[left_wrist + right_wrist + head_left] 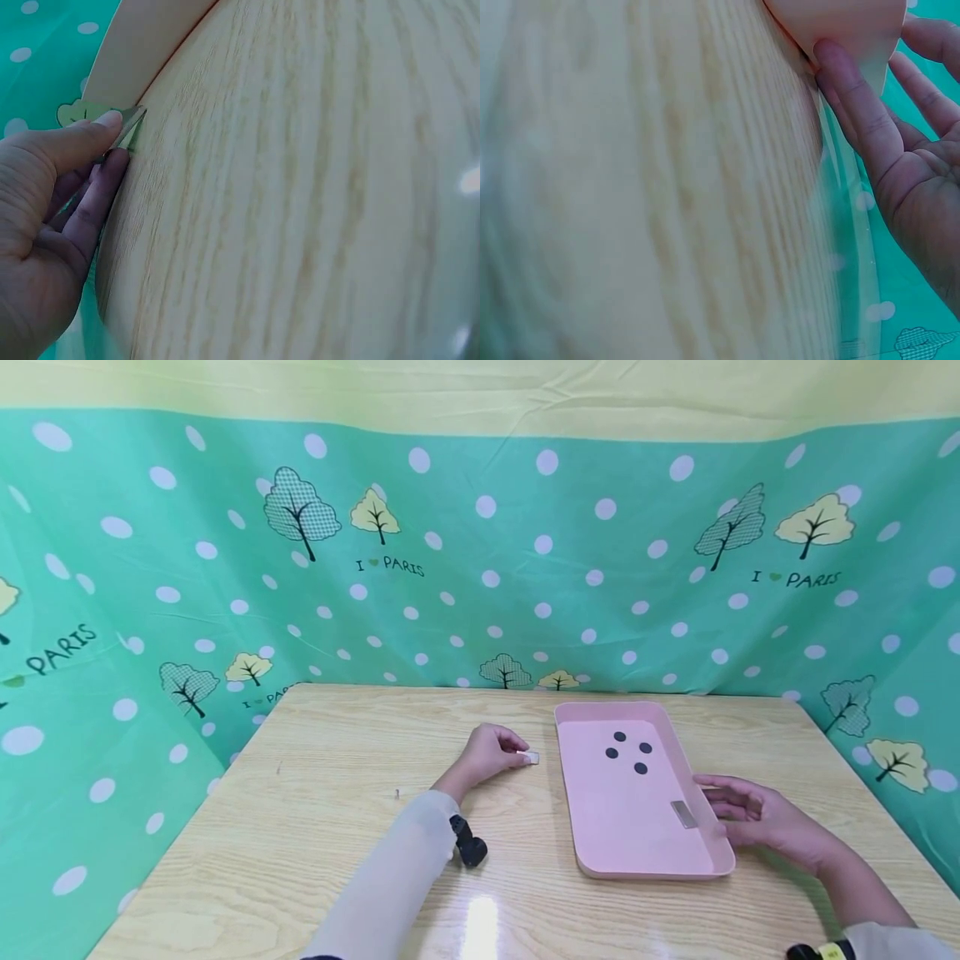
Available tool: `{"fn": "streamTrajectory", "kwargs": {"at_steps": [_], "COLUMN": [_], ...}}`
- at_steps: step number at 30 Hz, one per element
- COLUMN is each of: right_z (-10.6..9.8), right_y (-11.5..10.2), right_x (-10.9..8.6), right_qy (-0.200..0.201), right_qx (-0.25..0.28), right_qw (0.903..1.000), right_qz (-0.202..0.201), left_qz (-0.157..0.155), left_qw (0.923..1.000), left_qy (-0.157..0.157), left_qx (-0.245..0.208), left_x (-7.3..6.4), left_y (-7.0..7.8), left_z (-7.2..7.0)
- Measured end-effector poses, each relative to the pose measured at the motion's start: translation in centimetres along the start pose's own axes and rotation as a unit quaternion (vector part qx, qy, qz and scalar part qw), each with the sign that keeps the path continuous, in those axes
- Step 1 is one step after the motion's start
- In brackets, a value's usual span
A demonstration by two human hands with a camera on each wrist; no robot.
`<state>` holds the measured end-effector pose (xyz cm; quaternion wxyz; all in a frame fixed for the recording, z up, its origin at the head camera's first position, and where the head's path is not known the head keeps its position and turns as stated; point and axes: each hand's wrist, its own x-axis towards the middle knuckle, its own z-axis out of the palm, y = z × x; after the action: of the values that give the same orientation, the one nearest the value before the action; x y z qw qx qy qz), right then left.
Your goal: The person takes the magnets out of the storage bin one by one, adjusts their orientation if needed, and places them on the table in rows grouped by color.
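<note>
At left, narrow grip (483, 755) on apparent plate (533, 757)

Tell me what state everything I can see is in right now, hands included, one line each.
Left hand: pinching a small piece.
Small piece: held outside the pink tray.
Right hand: fingers against the tray's outer wall.
Pink tray: upright, open-topped.
Four black discs: lying in the tray.
Grey plate: inside, by the right wall.
Printed cloth: hanging behind the table.

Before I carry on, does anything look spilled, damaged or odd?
Nothing looks spilled or damaged. A small dark speck on the table beside the left sleeve interrupts the pale wood; its nature is unclear.
</note>
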<state>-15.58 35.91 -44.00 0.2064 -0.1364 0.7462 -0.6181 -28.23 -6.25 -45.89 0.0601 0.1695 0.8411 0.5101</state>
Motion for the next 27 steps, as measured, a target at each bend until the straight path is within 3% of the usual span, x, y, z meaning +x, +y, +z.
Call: {"fn": "streamTrajectory", "kwargs": {"at_steps": [15,27], "right_z": [-0.01,-0.11], "right_y": [-0.05,0.13], "right_x": [-0.08,0.07], "right_qy": [-0.001,-0.009], "right_qx": [-0.001,0.007], "right_qw": [1.0,0.9999], "right_qz": [-0.002,-0.004], "left_qz": [0.039,0.027], "left_qw": [0.9952,0.9971], "left_qy": [0.028,0.029], "left_qx": [0.085,0.065], "left_x": [0.16,0.45], "left_y": [0.4,-0.06], "left_z": [0.7,0.86]}}
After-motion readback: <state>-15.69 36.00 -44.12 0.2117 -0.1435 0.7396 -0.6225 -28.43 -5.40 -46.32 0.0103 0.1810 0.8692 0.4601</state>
